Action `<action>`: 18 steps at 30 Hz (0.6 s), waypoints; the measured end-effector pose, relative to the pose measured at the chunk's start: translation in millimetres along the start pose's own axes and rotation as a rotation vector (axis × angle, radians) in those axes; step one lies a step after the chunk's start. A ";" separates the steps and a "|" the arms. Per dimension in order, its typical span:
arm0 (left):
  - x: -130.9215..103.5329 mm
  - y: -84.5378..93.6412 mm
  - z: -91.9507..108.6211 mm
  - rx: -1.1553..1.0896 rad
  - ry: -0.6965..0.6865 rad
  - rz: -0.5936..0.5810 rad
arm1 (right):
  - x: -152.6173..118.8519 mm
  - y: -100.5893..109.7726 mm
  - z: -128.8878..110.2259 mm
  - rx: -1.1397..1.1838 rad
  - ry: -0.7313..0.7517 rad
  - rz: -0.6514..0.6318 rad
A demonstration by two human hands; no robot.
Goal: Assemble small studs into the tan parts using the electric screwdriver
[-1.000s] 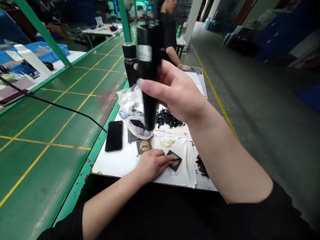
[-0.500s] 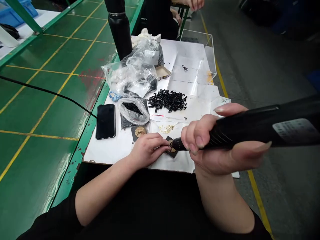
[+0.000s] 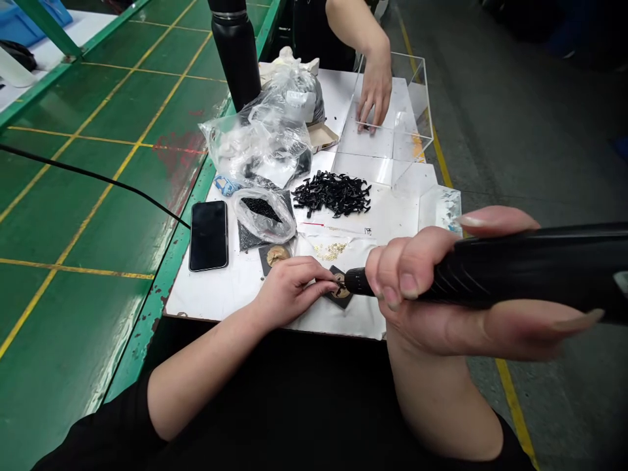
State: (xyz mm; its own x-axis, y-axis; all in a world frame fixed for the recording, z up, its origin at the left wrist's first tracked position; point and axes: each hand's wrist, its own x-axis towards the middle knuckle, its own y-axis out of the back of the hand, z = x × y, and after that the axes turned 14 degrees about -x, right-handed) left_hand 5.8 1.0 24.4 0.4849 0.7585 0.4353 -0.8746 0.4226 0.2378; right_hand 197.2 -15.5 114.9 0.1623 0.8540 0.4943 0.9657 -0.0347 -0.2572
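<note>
My right hand (image 3: 417,275) is wrapped around a black electric screwdriver (image 3: 549,261), held nearly level with its tip toward the left. That tip meets a round brass-coloured disc (image 3: 338,296) set in a dark square block (image 3: 342,303). From the left, my left hand (image 3: 289,288) pinches thumb and forefinger together at the disc; whatever sits between them is too small to make out. Small gold-coloured pieces (image 3: 330,251) lie just beyond. Behind my left hand is a second brass-coloured disc (image 3: 277,254) on another dark block.
Curved black pieces (image 3: 332,195) form a pile mid-table. An open bag of tiny black parts (image 3: 262,209) lies beside a phone (image 3: 209,235). Farther back are clear plastic bags (image 3: 265,144), a black bottle (image 3: 236,62) and a clear box (image 3: 426,104). A co-worker's hand (image 3: 377,91) reaches in there.
The co-worker's hand has come down onto the small black pieces by the clear box. My right hand and the screwdriver have shifted slightly right; my left hand keeps its pinch at the disc.
</note>
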 end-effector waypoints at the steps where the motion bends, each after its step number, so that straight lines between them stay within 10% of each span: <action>1: 0.4 0.4 0.3 -0.018 0.004 0.007 | 0.1 -0.3 -0.9 -0.006 -0.007 0.019; 18: 1.4 -0.2 2.9 -0.066 0.007 -0.052 | -1.7 0.4 -2.4 0.067 -0.046 -0.005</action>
State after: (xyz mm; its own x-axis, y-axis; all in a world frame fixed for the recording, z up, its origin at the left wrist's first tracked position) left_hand 6.7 0.5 27.5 0.5297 0.7381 0.4179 -0.8463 0.4930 0.2019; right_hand 197.8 -18.2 115.9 0.1463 0.8771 0.4575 0.9506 0.0034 -0.3105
